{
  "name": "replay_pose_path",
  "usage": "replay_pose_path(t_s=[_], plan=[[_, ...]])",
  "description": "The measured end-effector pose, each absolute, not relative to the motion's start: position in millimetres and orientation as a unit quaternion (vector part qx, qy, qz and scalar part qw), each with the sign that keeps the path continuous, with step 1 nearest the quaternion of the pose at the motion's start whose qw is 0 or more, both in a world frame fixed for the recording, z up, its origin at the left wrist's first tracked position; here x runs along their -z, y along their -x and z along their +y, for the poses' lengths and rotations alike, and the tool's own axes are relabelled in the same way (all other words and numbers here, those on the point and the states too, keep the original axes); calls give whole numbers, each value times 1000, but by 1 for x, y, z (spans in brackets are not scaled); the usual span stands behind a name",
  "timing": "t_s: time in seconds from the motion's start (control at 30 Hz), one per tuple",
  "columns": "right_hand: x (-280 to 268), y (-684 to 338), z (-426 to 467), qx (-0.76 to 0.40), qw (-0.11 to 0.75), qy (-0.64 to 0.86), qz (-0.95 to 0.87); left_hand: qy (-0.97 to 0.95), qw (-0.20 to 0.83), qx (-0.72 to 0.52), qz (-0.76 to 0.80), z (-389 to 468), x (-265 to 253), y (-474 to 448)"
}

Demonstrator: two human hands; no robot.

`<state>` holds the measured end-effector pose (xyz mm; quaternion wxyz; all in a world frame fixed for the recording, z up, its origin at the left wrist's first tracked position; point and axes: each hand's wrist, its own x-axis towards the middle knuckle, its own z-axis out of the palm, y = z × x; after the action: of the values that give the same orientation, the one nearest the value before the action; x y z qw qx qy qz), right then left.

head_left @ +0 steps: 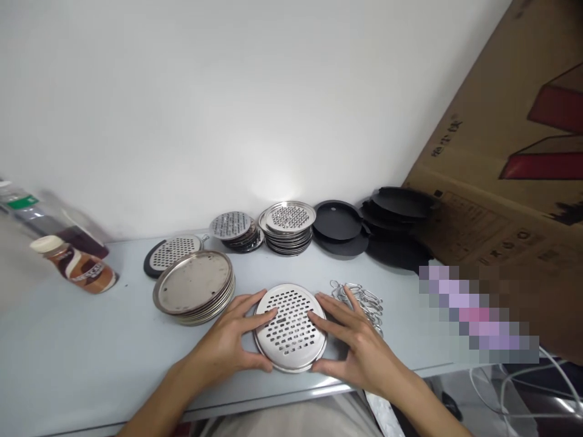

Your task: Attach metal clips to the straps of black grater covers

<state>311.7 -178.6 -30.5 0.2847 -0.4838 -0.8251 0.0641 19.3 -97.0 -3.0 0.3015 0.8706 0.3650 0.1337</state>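
Note:
A round metal grater disc (290,328) with rows of slots lies near the table's front edge, on top of another round metal rim. My left hand (234,334) grips its left side, index finger on the slotted face and thumb at the lower rim. On the opposite side my right hand (353,337) holds the rim the same way, one fingertip on the face. Just left stands a stack of shallow round metal plates (195,282). Close behind my right hand lies a heap of bent wire clips (364,297), partly hidden by the fingers.
Along the wall stand a black-rimmed grater (175,252), small grater discs (231,226), larger grater discs (289,217) and black round covers (339,220) (401,203). Two bottles (77,267) (68,227) are at left. A cardboard box (483,212) borders the right.

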Motion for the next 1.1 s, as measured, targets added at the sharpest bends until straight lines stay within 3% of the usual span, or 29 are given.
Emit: replay_pose_path(t_s=[0.53,0.83,1.03,1.1], plan=[[21,-308,-181,-73,227,517,-822,-871,265,-140,389,-103,8,-18],[14,-312,-183,-98,247,518,-813,-882,231,-126,391,-104,12,-21],[-20,-351,-128,65,287,618,-729,-886,223,-116,389,-102,16,-19],[-35,-369,-89,122,207,677,-696,-886,217,-113,395,-102,18,-18]])
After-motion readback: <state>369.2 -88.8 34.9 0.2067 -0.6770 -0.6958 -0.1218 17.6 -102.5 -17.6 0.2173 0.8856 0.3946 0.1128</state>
